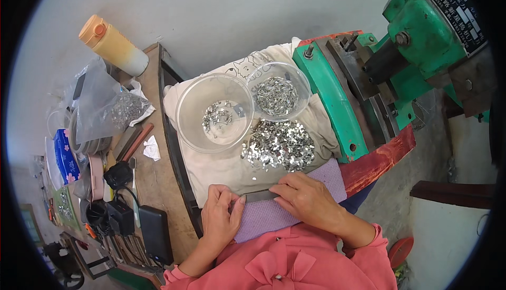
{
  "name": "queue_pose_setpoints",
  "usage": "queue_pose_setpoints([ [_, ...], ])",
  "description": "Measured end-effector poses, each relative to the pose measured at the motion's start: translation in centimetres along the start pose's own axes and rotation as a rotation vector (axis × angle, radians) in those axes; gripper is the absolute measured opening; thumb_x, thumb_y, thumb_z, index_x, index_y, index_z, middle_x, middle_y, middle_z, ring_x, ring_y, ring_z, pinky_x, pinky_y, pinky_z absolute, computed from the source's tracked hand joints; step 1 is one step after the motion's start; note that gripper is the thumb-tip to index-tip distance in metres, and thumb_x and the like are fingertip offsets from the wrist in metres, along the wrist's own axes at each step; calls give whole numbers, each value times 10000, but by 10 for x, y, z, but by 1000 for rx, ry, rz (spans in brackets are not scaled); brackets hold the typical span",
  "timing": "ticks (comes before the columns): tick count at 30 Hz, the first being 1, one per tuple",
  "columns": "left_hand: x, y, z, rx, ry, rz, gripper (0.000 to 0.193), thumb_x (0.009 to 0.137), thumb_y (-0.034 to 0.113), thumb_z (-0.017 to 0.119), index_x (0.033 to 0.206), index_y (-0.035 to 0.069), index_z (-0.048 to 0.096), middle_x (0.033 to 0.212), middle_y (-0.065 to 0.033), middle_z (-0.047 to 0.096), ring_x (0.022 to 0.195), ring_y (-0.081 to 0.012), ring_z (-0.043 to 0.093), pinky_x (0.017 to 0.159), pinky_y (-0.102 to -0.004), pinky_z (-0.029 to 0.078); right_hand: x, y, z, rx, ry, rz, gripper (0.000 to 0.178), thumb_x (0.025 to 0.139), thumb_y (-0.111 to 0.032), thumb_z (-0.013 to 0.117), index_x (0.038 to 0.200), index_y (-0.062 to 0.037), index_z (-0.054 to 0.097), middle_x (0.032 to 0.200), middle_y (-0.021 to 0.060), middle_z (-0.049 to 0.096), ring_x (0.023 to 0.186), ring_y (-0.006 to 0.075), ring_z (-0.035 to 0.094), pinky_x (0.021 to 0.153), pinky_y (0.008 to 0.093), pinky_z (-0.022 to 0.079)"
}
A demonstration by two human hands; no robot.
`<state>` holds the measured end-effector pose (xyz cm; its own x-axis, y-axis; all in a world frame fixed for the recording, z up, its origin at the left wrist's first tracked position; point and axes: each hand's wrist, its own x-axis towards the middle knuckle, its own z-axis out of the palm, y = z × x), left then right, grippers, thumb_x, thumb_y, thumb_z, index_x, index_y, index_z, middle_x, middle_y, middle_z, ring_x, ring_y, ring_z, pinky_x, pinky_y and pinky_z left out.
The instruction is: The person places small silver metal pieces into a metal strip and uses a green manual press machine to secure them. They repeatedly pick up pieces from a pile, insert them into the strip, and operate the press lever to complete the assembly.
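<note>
A narrow dark grey flat strip (258, 195) lies level between my hands, over the edge of a purple woven mat (263, 219). My left hand (220, 213) pinches its left end between thumb and fingers. My right hand (304, 195) is closed on the right end, covering that part. Just beyond the strip, a heap of small shiny metal pieces (282, 145) rests on a beige cloth (203, 171). Behind the heap stand two see-through round tubs: the larger tub (184, 108) holds a few small metal parts, and the smaller tub (303, 74) holds many thin metal parts.
A green press (421, 37) with a green base (329, 100) stands at the right on a red worn board (385, 153). On the wooden table (182, 226) at left are a yellow bottle (113, 45), a plastic bag (97, 108), a black power bank (155, 234) and cables.
</note>
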<state>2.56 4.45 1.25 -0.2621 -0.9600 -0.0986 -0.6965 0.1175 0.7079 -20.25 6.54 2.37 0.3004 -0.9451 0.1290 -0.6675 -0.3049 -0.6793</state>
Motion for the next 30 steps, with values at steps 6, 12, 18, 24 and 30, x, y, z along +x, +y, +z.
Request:
queue_pose_setpoints([
  [6,0,-4,2,13,5,41,146,863,102,720,822,14,612,947,-103,536,680,-193,560,604,-321,471,1,-1,-1,1,-21,13,231,793,-76,731,1012,-34,669,953,82,578,894,274,621,741,389,545],
  [12,-1,-6,2,31,7,73,138,840,93,733,825,13,621,954,-113,544,695,-210,561,618,-330,475,-9,-4,-6,26,82,115,303,808,-137,773,1079,-40,679,970,81,590,885,284,630,728,381,540],
  [18,-2,-1,0,-21,33,20,200,775,114,796,896,39,657,983,-114,557,719,-259,587,611,-373,483,-28,7,10,-61,245,197,321,800,-188,801,1073,-43,714,905,74,611,847,266,629,704,364,531],
  [24,-3,-6,2,-47,-7,136,269,733,56,799,980,32,694,1014,-132,574,829,-286,626,675,-368,519,-37,17,16,39,323,143,271,794,-185,808,1033,-73,747,956,40,677,873,241,642,743,343,533],
  [30,-9,-8,-4,32,-93,288,242,804,68,742,1034,52,672,1011,-153,630,920,-326,637,803,-404,511,-47,31,22,66,219,-5,272,838,-193,769,1073,-75,699,998,50,678,957,261,623,838,369,520],
])
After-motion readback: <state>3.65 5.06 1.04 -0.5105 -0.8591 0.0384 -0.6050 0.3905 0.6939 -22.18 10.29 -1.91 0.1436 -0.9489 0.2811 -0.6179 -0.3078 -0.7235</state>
